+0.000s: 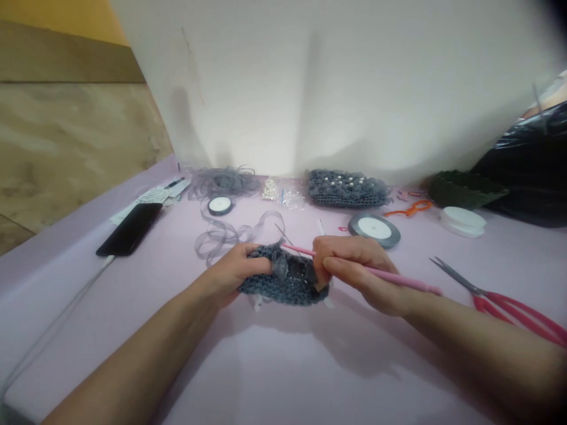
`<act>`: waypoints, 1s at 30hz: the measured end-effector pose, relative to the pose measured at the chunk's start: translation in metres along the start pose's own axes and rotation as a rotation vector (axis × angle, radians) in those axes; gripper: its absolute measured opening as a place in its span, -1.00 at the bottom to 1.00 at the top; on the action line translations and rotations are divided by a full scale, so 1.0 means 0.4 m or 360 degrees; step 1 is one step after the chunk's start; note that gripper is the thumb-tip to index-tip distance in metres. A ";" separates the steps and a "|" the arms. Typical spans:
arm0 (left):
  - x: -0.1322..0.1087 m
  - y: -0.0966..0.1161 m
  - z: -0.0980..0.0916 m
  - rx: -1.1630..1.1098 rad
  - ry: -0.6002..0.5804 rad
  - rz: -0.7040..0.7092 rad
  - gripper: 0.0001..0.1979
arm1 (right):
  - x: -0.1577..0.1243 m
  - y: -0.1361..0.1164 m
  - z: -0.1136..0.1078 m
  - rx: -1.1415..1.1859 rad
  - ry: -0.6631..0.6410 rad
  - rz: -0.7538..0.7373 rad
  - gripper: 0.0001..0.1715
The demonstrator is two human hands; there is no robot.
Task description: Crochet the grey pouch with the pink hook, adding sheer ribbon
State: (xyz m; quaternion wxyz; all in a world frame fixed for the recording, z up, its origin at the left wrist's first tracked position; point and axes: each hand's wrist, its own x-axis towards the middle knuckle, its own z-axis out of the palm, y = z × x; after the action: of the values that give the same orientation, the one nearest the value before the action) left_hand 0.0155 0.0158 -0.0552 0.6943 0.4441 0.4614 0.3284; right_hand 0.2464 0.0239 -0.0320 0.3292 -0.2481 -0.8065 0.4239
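My left hand (230, 273) is closed on the left end of a small grey-blue crocheted piece (283, 287) held just above the lilac table (283, 372). My right hand (359, 268) pinches a pink crochet hook (398, 280), its metal tip pointing left into the top of the piece. A sheer grey ribbon (221, 239) runs from the piece back across the table. The fingers of both hands partly hide the work's upper edge.
Red-handled scissors (509, 304) lie at the right. Two ribbon spools (374, 229) (220, 205), a finished grey crocheted piece with pearls (345, 189), a bag of beads (269, 190), a black phone (130, 229) with cable, a white tape roll (463, 221) and a dark green crocheted item (465, 189) stand behind.
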 end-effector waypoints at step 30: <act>-0.001 -0.003 0.000 0.0064 -0.0023 0.0001 -0.91 | 0.002 -0.005 0.005 0.0082 -0.0056 -0.0225 -0.73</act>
State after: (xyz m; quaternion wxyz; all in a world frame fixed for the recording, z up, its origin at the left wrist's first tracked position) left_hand 0.0155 0.0150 -0.0563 0.6885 0.4605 0.4628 0.3159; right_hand 0.2441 0.0223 -0.0307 0.3503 -0.1746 -0.8165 0.4244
